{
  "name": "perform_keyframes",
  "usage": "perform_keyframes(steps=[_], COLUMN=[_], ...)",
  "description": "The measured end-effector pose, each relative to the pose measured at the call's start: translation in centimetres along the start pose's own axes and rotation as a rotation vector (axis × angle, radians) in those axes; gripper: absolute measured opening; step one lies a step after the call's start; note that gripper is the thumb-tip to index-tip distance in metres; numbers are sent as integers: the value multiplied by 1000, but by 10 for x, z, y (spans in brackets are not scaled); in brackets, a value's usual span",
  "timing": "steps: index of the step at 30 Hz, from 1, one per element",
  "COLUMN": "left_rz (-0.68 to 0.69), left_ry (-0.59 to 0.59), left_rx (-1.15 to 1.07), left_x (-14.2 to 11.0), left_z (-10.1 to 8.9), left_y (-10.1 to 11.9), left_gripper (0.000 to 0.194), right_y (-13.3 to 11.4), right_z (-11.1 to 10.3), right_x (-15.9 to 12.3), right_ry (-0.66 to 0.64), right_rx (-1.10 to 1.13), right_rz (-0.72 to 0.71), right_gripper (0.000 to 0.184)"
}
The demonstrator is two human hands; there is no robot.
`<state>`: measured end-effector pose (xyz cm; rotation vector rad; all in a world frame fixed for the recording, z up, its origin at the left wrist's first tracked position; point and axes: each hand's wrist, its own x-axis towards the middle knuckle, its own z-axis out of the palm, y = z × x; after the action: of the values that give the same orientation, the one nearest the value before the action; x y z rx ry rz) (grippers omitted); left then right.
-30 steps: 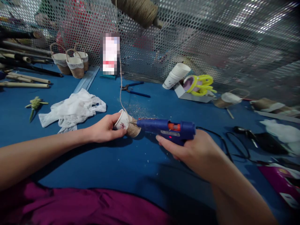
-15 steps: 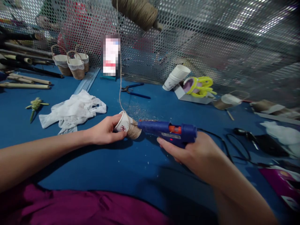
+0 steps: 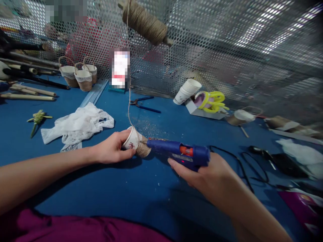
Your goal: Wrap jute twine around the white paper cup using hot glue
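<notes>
Tilted on its side, a white paper cup (image 3: 131,140) is gripped near its rim by my left hand (image 3: 112,148). Twine (image 3: 144,150) is wound around the cup's lower part, and a loose strand (image 3: 129,107) runs up from it to a spool (image 3: 146,25). My right hand (image 3: 202,173) is closed round the handle of a blue glue gun (image 3: 174,149) with a small red light. Its nozzle points left and meets the twine-covered side of the cup, or lies very close to it; I cannot tell which.
White lace (image 3: 80,122) lies left of the cup. Pliers (image 3: 145,104) lie beyond it. Three small twine baskets (image 3: 83,80) and a phone (image 3: 119,69) stand by the perforated metal screen. Stacked paper cups (image 3: 188,91) lean at right, near a yellow-handled tool (image 3: 214,101). A black cable (image 3: 232,158) trails right.
The whole view has tilted up slightly, so most things sit lower in the picture. Both hands keep their grip, and the glue gun's nozzle stays at the twine on the cup.
</notes>
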<state>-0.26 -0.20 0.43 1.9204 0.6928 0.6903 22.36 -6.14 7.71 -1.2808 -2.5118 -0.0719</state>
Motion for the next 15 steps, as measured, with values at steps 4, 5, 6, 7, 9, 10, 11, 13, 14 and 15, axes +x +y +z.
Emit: perform_keyframes(steps=[4, 5, 6, 7, 9, 10, 11, 13, 14, 15], left_rz=[-5, -7, -7, -8, -8, -10, -12, -15, -14, -12], left_ry=[-6, -11, -14, -15, -15, -17, -19, -15, -10, -2], left_rx=[-35, -50, -63, -70, -71, -70, -68, -62, -56, -47], left_x=[0, 0, 0, 1, 1, 1, 1, 1, 1, 1], left_z=[0, 0, 0, 0, 1, 1, 1, 1, 1, 0], left_y=[-1, -1, -1, -1, -2, -1, -1, -1, 0, 0], left_gripper=[26, 27, 29, 29, 30, 30, 30, 29, 29, 28], right_y=[-4, -6, -8, -10, -13, -13, -14, -14, -14, -14], right_z=[-2, -3, -3, -4, -5, -6, -6, -5, -4, -3], right_x=[3, 5, 7, 8, 10, 10, 10, 9, 8, 7], right_ry=[-26, -42, -63, -84, -118, -129, -133, -133, -129, -118], right_rx=[25, 44, 72, 104, 155, 165, 166, 169, 184, 207], right_rz=[-47, 4, 78, 154, 249, 255, 250, 254, 273, 305], right_gripper=[37, 36, 35, 36, 36, 36, 36, 34, 33, 31])
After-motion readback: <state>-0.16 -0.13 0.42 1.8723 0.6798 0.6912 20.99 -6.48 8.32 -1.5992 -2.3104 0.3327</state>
